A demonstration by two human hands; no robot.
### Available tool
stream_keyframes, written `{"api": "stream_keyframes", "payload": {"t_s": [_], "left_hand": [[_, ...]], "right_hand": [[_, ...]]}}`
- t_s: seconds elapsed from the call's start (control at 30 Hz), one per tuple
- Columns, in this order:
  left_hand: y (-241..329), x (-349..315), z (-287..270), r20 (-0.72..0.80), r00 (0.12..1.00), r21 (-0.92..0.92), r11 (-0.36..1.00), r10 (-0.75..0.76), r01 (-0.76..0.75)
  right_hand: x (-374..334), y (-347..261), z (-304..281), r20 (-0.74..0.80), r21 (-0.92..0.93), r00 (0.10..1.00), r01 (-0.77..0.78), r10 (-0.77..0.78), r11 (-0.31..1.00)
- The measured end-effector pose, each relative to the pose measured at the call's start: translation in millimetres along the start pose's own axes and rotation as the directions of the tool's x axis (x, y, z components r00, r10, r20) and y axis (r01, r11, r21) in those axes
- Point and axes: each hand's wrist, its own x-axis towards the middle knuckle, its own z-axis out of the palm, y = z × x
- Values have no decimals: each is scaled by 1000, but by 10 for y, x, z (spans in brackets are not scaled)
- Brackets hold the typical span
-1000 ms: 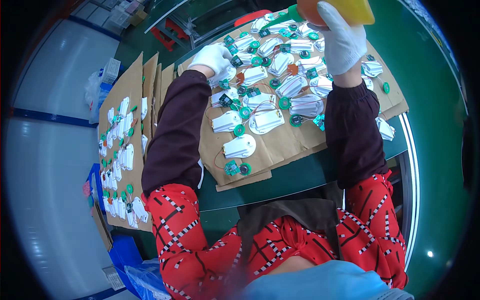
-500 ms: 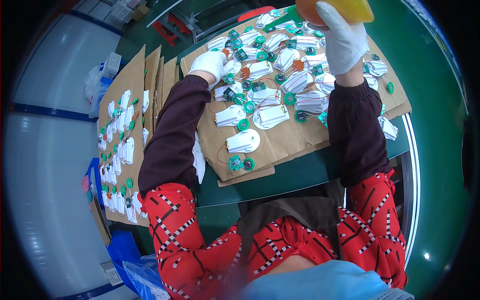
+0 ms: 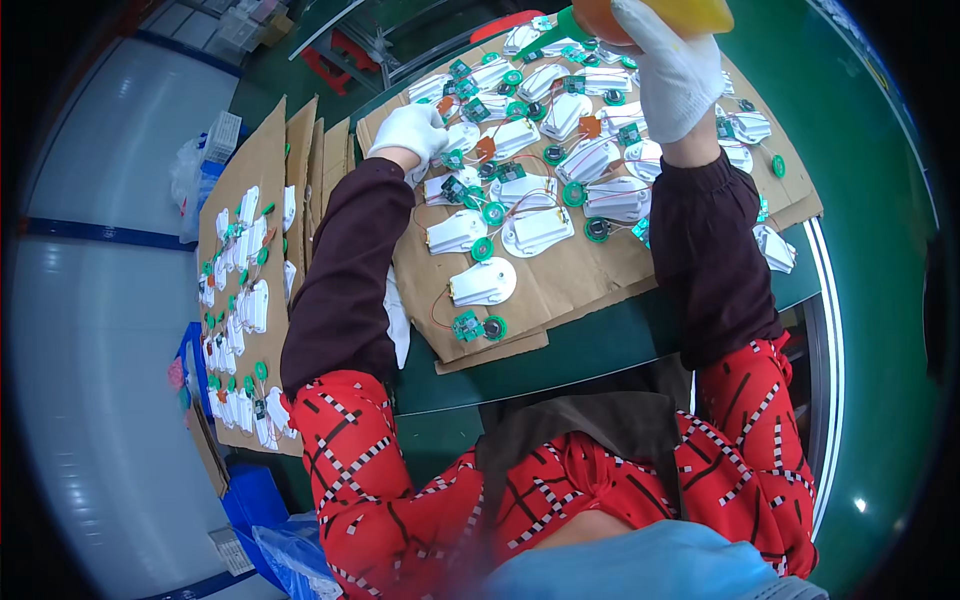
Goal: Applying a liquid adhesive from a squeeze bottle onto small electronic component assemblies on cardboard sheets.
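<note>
My left hand, in a white glove, is at the far left edge of the cardboard sheet. Its fingers are curled at the rim of a white plastic housing; the fingertips are partly hidden. Up at the far right, my gloved right hand is wrapped round an orange-yellow bottle with a long green nozzle slanting down to the left. The bottle's top is cut off by the picture edge. Below lie many white housings wired to green circuit boards and round green discs.
The cardboard lies on a dark green table. To the left, a second cardboard sheet bears several more wired housings. Beyond it stand blue bins and a pale partition. A red stool is at the back.
My right hand and the bottle have shifted slightly left, and the nozzle with them. My left hand has moved a little left and stays beside the same housing.
</note>
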Motion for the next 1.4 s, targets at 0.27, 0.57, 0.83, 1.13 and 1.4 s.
{"api": "stream_keyframes", "payload": {"t_s": [0.27,0.57,0.83,1.13,1.4], "left_hand": [[200,-178,-84,-70,998,489,872,-4,38],[-62,-6,0,-45,999,-18,1000,-6,6],[-105,-25,43,-100,992,-97,991,77,-87],[-8,18,16,5,1000,116,993,1,-2],[-130,85,4,-56,997,-36,998,48,-50]], "right_hand": [[-170,66,385,57,23,997,-45,43,999],[-161,438,696,37,38,996,-81,80,996],[-193,536,694,116,13,979,-168,165,986],[-192,492,725,104,-6,984,-142,142,990],[-212,540,705,183,79,939,-309,291,948]]}}
